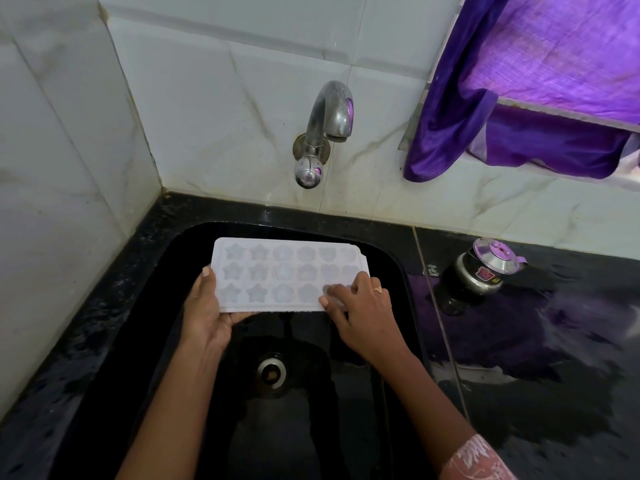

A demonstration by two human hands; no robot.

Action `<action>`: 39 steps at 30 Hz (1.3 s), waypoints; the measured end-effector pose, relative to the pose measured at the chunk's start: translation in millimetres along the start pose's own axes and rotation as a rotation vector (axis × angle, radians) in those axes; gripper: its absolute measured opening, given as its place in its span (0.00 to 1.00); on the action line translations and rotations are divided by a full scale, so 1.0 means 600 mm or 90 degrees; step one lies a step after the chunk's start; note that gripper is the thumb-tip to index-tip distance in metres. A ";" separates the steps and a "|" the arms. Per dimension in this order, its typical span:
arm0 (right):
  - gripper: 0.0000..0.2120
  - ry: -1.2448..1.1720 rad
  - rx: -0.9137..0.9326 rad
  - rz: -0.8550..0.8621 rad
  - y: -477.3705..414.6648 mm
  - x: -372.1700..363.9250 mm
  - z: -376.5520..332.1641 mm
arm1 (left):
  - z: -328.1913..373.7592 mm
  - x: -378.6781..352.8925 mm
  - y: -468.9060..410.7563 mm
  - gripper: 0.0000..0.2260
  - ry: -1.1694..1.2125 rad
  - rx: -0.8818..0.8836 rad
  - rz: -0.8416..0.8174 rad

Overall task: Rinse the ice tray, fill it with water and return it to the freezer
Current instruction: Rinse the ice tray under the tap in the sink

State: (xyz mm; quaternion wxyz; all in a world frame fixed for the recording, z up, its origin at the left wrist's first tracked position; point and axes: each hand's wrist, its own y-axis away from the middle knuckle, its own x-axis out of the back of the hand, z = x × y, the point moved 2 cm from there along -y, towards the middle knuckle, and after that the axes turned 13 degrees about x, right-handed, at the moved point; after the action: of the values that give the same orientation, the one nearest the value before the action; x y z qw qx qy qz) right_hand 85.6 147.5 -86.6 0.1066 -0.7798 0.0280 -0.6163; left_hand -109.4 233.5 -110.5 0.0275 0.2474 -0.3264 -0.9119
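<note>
A white ice tray point(284, 271) with star, round and heart shaped moulds is held level over the black sink point(398, 271). My left hand point(206, 313) grips its near left corner, thumb along the left edge. At the near right corner my right hand point(360, 306) rests on top, fingers pressing into the moulds; a ring shows on one finger. No water runs from the chrome tap point(329, 116) on the tiled wall above the tray.
The drain point(272, 372) lies at the sink bottom below the tray. On the wet black counter at right stands a small steel pot with a lid point(485, 268). Purple cloth point(519, 98) hangs from a window ledge at upper right. White tiled walls meet at the left corner.
</note>
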 end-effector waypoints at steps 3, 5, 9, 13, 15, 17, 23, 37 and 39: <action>0.31 -0.030 0.012 -0.014 0.001 -0.005 -0.004 | 0.001 0.001 0.001 0.16 0.005 -0.003 -0.001; 0.31 -0.043 0.014 -0.006 0.003 -0.007 -0.005 | -0.001 0.002 0.001 0.16 0.009 0.000 0.001; 0.31 -0.043 0.014 -0.015 0.004 -0.008 -0.001 | -0.005 0.002 0.000 0.15 0.016 0.009 0.000; 0.27 -0.056 0.011 0.006 0.003 -0.001 -0.001 | -0.006 0.003 -0.001 0.18 0.014 0.013 0.003; 0.24 -0.053 0.025 0.014 0.001 0.005 -0.008 | -0.005 0.002 -0.002 0.19 0.013 0.012 0.001; 0.25 -0.058 0.054 0.009 -0.002 0.010 -0.021 | -0.006 0.001 -0.003 0.19 0.009 0.012 0.000; 0.24 -0.042 0.078 -0.046 -0.010 -0.001 -0.035 | -0.008 0.000 -0.004 0.19 -0.001 0.020 -0.004; 0.27 -0.007 0.089 -0.040 -0.015 0.003 -0.034 | -0.003 -0.009 0.004 0.17 0.005 0.018 -0.016; 0.28 -0.016 0.088 -0.040 -0.017 0.000 -0.037 | -0.002 -0.009 0.004 0.17 0.007 0.016 -0.014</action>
State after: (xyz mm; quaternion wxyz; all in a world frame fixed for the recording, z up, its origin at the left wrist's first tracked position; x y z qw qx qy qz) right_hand 63.2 154.4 -80.1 0.1411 -0.7786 -0.0404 -0.6101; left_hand -104.4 231.8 -107.5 0.0162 0.2559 -0.3353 -0.9065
